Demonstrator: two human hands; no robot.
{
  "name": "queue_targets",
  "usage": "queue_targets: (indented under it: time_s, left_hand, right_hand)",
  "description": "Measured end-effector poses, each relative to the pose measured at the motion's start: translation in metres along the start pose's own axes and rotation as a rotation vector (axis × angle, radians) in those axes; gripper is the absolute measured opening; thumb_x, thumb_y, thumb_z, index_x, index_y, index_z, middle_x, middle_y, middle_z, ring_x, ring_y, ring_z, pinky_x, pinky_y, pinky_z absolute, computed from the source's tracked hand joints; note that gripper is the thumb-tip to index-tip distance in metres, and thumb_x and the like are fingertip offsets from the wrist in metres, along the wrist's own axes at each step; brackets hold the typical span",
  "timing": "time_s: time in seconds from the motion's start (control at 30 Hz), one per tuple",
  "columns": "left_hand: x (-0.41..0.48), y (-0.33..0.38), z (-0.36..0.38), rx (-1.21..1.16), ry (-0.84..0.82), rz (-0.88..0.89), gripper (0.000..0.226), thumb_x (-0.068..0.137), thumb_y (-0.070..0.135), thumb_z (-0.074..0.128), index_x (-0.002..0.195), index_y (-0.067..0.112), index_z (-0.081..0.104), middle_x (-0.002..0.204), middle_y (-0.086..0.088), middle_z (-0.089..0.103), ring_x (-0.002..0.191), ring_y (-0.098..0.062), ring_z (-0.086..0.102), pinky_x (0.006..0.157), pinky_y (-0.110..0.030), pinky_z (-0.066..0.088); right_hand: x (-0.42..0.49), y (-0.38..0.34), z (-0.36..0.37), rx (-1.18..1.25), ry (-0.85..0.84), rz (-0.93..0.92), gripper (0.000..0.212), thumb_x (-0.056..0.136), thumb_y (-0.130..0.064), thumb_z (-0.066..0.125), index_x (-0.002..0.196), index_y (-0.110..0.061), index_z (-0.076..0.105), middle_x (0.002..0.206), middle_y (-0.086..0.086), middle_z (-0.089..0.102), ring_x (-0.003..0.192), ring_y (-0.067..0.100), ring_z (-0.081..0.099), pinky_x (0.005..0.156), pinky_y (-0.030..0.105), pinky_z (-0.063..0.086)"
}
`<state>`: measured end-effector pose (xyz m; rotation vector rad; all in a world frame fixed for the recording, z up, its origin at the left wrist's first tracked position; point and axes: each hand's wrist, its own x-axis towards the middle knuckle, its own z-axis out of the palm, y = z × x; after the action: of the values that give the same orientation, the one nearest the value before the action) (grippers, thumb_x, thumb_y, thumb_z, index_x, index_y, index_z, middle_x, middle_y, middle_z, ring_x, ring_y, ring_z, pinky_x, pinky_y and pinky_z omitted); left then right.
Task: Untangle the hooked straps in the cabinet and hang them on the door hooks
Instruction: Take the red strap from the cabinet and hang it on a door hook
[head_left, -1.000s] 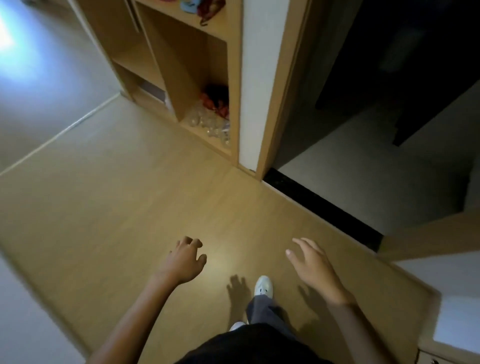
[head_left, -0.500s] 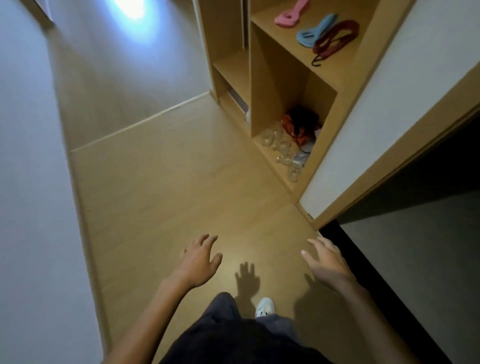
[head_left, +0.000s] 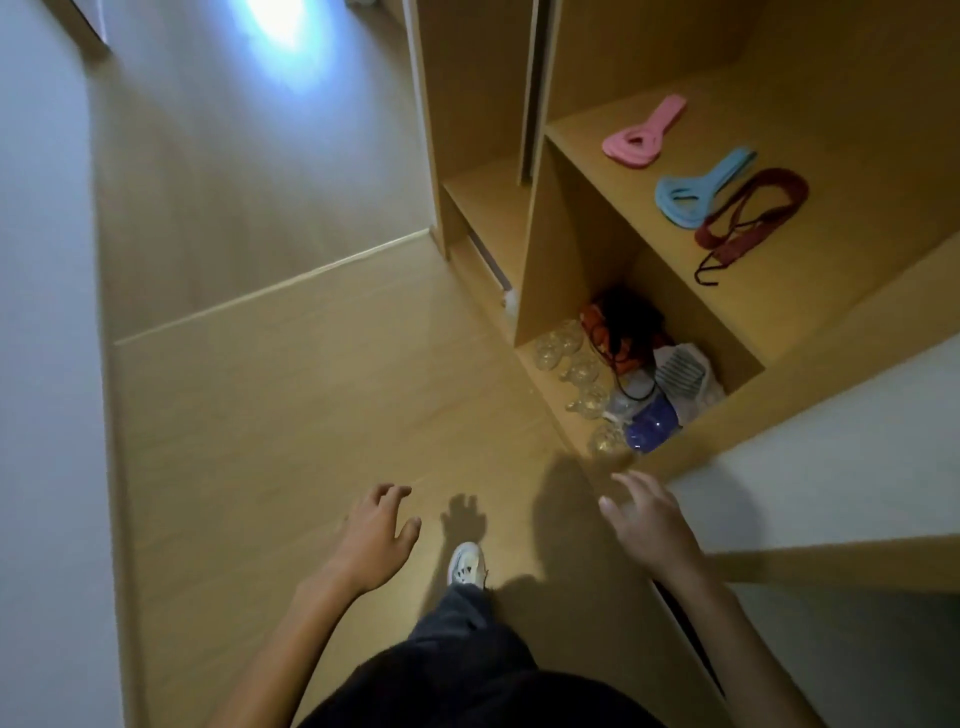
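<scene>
Well beyond the empty, slack left hand (head_left: 376, 540) and right hand (head_left: 649, 525), the red strap (head_left: 727, 243) lies shelved.

- The scene is dim, with a warm cast over the wooden floor (head_left: 291, 415).
- A cool blue-white glare (head_left: 283, 26) blooms at the top left and washes out all detail there.
- The left hand (head_left: 376, 540) throws a crisp shadow (head_left: 465, 519) on the floor just to its right, and a broader, softer shadow spreads beside the right hand (head_left: 652, 525).
- The right hand's fingers (head_left: 626, 483) are smeared by motion blur.
- The lowest compartment of the cabinet (head_left: 571, 249) is murky, perhaps too dark to read.
- Straight edges bow near the frame's borders.
</scene>
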<state>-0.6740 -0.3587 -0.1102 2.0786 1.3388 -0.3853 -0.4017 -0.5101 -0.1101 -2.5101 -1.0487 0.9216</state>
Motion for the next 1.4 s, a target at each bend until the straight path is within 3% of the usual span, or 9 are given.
queue_targets:
  time_s: [0.4,0.5,0.6,0.73,0.97,1.13,1.2,1.27,1.4]
  left_hand:
    - [0.213,0.134,-0.146,0.118,0.017,0.288,0.048,0.095,0.036,0.043,0.139,0.018,0.036,0.145,-0.004,0.035,0.136,-0.024,0.033,0.111,-0.042,0.032]
    - [0.252,0.167,-0.164,0.137,0.033,0.343,0.048,0.094,0.037,0.044,0.138,0.020,0.037,0.144,-0.003,0.035,0.136,-0.023,0.033,0.111,-0.040,0.032]
    - [0.288,0.196,-0.180,0.141,0.035,0.376,0.048,0.094,0.038,0.045,0.138,0.021,0.038,0.143,-0.003,0.036,0.135,-0.022,0.034,0.111,-0.040,0.033]
    - [0.326,0.245,-0.206,0.154,0.029,0.471,0.049,0.093,0.039,0.045,0.138,0.021,0.037,0.142,-0.004,0.037,0.134,-0.023,0.035,0.110,-0.042,0.035]
    - [0.376,0.343,-0.238,0.225,0.001,0.749,0.053,0.091,0.036,0.049,0.140,0.021,0.036,0.145,-0.005,0.036,0.130,-0.028,0.040,0.105,-0.044,0.041]
    - [0.411,0.405,-0.243,0.306,-0.042,0.875,0.042,0.093,0.026,0.050,0.132,0.010,0.045,0.140,-0.014,0.040,0.129,-0.035,0.039,0.105,-0.048,0.037]
    - [0.423,0.419,-0.245,0.340,-0.055,0.925,0.040,0.091,0.029,0.046,0.122,0.005,0.052,0.126,-0.020,0.050,0.118,-0.040,0.049,0.097,-0.049,0.044]
    - [0.435,0.429,-0.245,0.361,-0.102,0.996,0.053,0.083,0.037,0.033,0.113,0.001,0.057,0.115,-0.023,0.057,0.109,-0.044,0.055,0.090,-0.051,0.049]
    - [0.453,0.442,-0.256,0.386,-0.090,1.051,0.055,0.087,0.043,0.030,0.122,0.007,0.053,0.126,-0.015,0.053,0.117,-0.037,0.051,0.094,-0.048,0.046]
  right_hand:
    - [0.115,-0.028,-0.086,0.112,0.118,0.192,0.044,0.095,-0.034,0.050,0.136,-0.019,0.046,0.149,0.001,0.034,0.136,0.019,0.032,0.109,0.031,0.031]
    - [0.152,-0.039,-0.116,0.141,0.212,0.138,0.041,0.094,-0.031,0.051,0.133,-0.017,0.049,0.145,0.001,0.039,0.134,0.017,0.035,0.106,0.028,0.032]
    - [0.194,-0.050,-0.157,0.213,0.335,0.073,0.037,0.093,-0.027,0.054,0.128,-0.014,0.054,0.135,0.002,0.047,0.122,0.017,0.046,0.094,0.024,0.039]
    - [0.236,-0.059,-0.213,0.253,0.554,0.063,0.032,0.092,-0.024,0.055,0.121,-0.011,0.058,0.123,0.004,0.053,0.113,0.020,0.053,0.086,0.027,0.045]
    - [0.278,-0.039,-0.258,0.286,0.614,0.432,0.066,0.088,-0.042,0.056,0.142,-0.014,0.031,0.137,0.012,0.040,0.128,0.029,0.040,0.098,0.041,0.042]
    - [0.309,-0.049,-0.263,0.345,0.538,0.721,0.096,0.077,-0.060,0.062,0.146,-0.011,0.016,0.139,0.014,0.038,0.130,0.034,0.037,0.098,0.044,0.041]
    - [0.323,-0.057,-0.261,0.327,0.533,0.783,0.099,0.074,-0.062,0.063,0.144,-0.009,0.016,0.139,0.014,0.036,0.130,0.034,0.036,0.097,0.044,0.041]
    - [0.339,-0.065,-0.260,0.314,0.541,0.863,0.101,0.072,-0.060,0.066,0.143,-0.007,0.015,0.140,0.015,0.033,0.131,0.034,0.032,0.097,0.044,0.039]
    - [0.366,-0.071,-0.263,0.304,0.612,1.022,0.086,0.071,-0.049,0.071,0.133,-0.006,0.029,0.133,0.014,0.038,0.125,0.032,0.035,0.097,0.044,0.038]
